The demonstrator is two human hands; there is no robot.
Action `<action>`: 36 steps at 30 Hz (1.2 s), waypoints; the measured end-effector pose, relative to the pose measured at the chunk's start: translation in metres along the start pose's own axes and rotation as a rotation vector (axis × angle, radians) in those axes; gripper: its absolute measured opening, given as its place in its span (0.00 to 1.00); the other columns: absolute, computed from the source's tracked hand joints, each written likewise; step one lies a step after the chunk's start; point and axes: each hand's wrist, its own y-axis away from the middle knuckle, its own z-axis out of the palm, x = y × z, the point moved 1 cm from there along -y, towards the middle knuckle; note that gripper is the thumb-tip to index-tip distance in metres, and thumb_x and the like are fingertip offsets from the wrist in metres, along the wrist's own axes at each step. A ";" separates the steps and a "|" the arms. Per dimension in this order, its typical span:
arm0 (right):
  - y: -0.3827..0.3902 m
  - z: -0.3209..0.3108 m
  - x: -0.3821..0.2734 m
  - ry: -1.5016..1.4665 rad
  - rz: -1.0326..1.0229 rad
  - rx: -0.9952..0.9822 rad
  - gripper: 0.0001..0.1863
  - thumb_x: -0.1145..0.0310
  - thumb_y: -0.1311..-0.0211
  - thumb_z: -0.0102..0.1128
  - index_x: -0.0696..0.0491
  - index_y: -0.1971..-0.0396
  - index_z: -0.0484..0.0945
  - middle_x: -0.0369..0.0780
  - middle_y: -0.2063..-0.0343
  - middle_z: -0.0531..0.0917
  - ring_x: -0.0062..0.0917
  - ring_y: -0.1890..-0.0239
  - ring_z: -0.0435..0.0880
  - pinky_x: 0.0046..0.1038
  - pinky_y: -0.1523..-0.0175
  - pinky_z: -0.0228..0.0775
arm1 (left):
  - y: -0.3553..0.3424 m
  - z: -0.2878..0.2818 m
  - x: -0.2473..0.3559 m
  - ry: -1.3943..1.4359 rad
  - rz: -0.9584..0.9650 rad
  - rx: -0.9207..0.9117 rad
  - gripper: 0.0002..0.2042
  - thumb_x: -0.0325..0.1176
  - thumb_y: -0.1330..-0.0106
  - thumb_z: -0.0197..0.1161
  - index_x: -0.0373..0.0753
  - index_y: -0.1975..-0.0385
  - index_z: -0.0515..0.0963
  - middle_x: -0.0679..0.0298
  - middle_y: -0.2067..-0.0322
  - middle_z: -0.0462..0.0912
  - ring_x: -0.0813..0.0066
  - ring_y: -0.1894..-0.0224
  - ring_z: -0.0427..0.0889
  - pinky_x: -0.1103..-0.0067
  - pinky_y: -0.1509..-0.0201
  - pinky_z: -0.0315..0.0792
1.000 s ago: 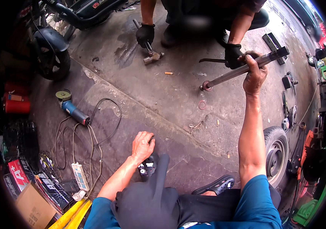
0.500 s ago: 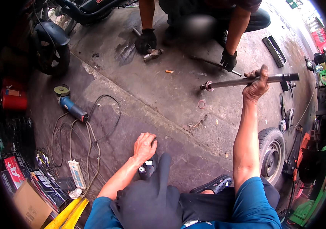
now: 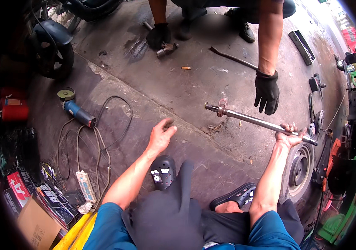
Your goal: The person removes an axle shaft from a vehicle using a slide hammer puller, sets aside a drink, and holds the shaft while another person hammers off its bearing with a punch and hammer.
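My right hand (image 3: 288,134) is wrapped tight around one end of a long metal rod (image 3: 256,121), which slants up and left above the concrete floor (image 3: 186,91), its far end carrying a small fitting. My left hand (image 3: 161,135) hovers empty with fingers loosely spread, just above my black clog (image 3: 162,171). A co-worker's black-gloved hand (image 3: 267,92) hangs near the rod without touching it.
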 end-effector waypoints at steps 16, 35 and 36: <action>0.005 -0.031 0.038 -0.135 0.321 0.189 0.26 0.43 0.42 0.53 0.50 0.84 0.61 0.32 0.90 0.62 0.20 0.88 0.63 0.24 0.78 0.58 | -0.002 0.008 0.108 0.485 -0.008 -0.216 0.18 0.36 0.39 0.62 0.30 0.54 0.72 0.61 0.73 0.79 0.77 0.75 0.78 0.81 0.72 0.73; -0.065 0.077 0.075 0.069 0.385 0.081 0.23 0.48 0.37 0.51 0.57 0.71 0.70 0.42 0.74 0.76 0.34 0.69 0.78 0.40 0.61 0.76 | -0.065 0.007 0.246 0.424 0.257 -0.130 0.10 0.34 0.42 0.60 0.31 0.71 0.77 0.60 0.83 0.77 0.75 0.85 0.75 0.80 0.84 0.69; -0.068 0.081 0.073 0.060 0.377 0.079 0.23 0.48 0.37 0.51 0.57 0.71 0.70 0.42 0.74 0.76 0.34 0.69 0.78 0.40 0.61 0.76 | -0.069 0.010 0.249 0.415 0.254 -0.123 0.10 0.33 0.42 0.60 0.31 0.71 0.77 0.60 0.83 0.77 0.76 0.85 0.75 0.80 0.84 0.69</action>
